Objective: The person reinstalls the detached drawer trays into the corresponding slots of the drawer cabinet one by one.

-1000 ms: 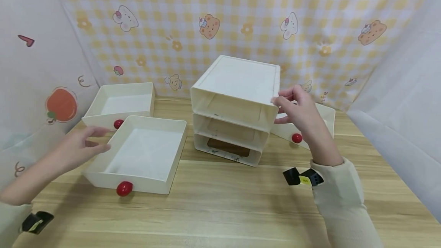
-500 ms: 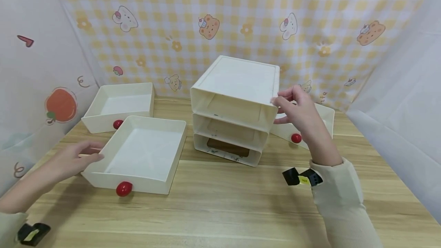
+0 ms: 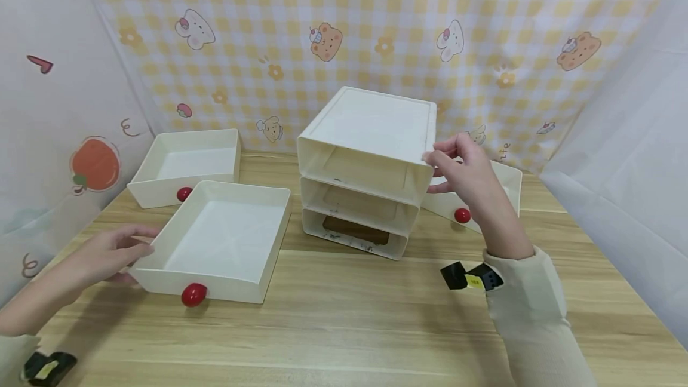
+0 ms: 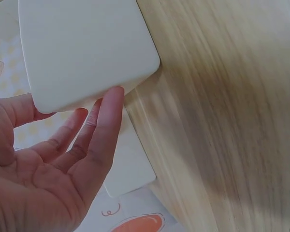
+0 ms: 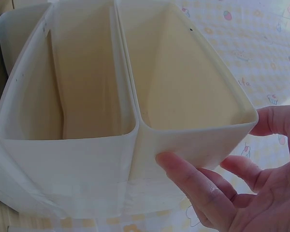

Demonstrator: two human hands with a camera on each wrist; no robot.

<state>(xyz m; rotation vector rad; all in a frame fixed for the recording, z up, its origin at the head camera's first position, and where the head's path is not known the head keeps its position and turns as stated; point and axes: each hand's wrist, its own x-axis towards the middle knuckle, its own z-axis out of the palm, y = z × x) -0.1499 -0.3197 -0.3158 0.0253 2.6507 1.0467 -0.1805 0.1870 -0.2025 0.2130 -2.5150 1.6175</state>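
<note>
A white drawer [image 3: 220, 235] with a red knob [image 3: 194, 295] lies at the front left of the table. At its left wall, my left hand [image 3: 107, 255] pinches the drawer, thumb at the rim and fingers against the outer side; the left wrist view shows the drawer's front face [image 4: 87, 53] above those fingers. In the middle stands a white three-tier cabinet [image 3: 371, 121] with hollow compartments. My right hand [image 3: 464, 169] holds its upper right front corner, with the thumb on top and fingers on the side wall [image 5: 193, 145].
Another white drawer [image 3: 188, 193] with a red knob sits at the back left. A third drawer [image 3: 507, 181] is behind the right hand, partly hidden. A checked cloth [image 3: 376, 28] hangs behind the wooden table [image 3: 344, 327], with white cloth on both sides.
My left hand has moved down and slightly left, from above the front drawer's rim to its left wall, and now touches it. The right hand, cabinet and drawers have stayed put.
</note>
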